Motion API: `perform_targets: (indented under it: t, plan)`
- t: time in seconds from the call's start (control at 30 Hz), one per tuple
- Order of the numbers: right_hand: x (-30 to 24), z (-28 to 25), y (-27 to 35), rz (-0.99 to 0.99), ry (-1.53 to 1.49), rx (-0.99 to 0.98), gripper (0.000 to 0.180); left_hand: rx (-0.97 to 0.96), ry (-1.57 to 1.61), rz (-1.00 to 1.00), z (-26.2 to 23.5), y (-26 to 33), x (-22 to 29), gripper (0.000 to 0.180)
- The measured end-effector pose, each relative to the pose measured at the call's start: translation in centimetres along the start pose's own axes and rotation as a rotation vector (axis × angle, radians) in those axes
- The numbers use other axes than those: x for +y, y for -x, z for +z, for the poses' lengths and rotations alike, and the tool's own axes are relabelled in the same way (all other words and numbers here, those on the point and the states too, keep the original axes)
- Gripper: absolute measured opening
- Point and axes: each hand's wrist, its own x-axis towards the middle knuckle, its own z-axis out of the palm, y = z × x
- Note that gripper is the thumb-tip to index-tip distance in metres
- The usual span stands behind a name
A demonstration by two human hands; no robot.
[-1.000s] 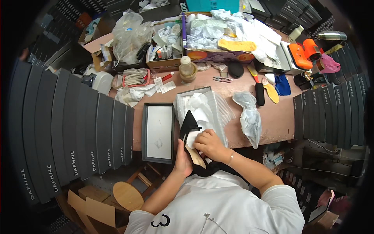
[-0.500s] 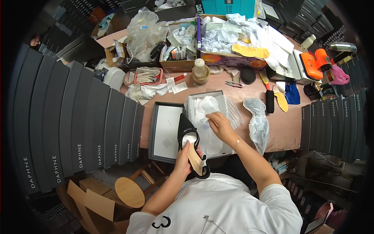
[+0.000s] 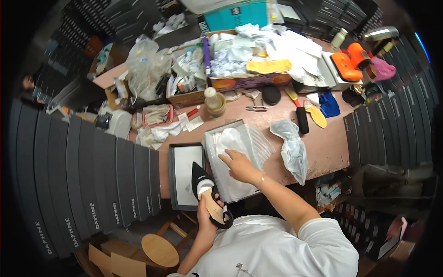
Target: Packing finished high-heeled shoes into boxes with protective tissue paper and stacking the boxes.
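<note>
The black shoe (image 3: 212,206) is in our left hand (image 3: 207,216), close to the front edge of the desk (image 3: 325,152). We hold it around its middle, with the thumb on one side and the fingers wrapped on the other. Its pointy toe aims away from us and a bit to the left. We can see its tan inside, and a white bit (image 3: 204,186) sits near the toe.

Our right hand (image 3: 241,167) is stretched out over the clear wrap (image 3: 224,173) and the white paper (image 3: 229,138). Its fingers are loose and open, and we see nothing gripped in them. We cannot tell if the tips touch the paper. The wrap and paper lie in a gray box (image 3: 223,125). Just left of it is a dark tray (image 3: 172,177) with a white inside, and the shoe's toe shows in front of the tray's right side.

To the right lies a cloudy plastic bag (image 3: 294,150). Farther back on the desk we see a bottle (image 3: 212,99), small scissors (image 3: 256,109), a round black thing (image 3: 271,95) and a blue cloth (image 3: 329,104). Tall piles of dark boxes (image 3: 80,171) stand on both sides of us.
</note>
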Motion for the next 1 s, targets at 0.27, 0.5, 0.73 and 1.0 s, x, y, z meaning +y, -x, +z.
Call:
perform_targets:
  t: [0.27, 0.5, 0.73, 1.0]
  plan:
    - [0.4, -2.0, 1.1, 0.229, -0.085, 0.174, 0.031, -0.119, -0.054, 0.018, 1.7, -1.2, 0.4, 0.044]
    - [-3.8, -6.0, 5.0, -0.097, -0.235, 0.254, 0.038, -0.281, -0.283, 0.017, 9.6, -1.2, -0.3, 0.060]
    - [2.6, -7.8, 7.6, -0.059, -0.302, 0.388, 0.038, -0.279, -0.497, -0.121, 14.4, -5.6, -2.0, 0.038]
    - [9.1, -12.8, 8.3, -0.023, -0.481, 0.680, 0.027, -0.227, -0.503, -0.193, 22.2, -6.3, -6.7, 0.041]
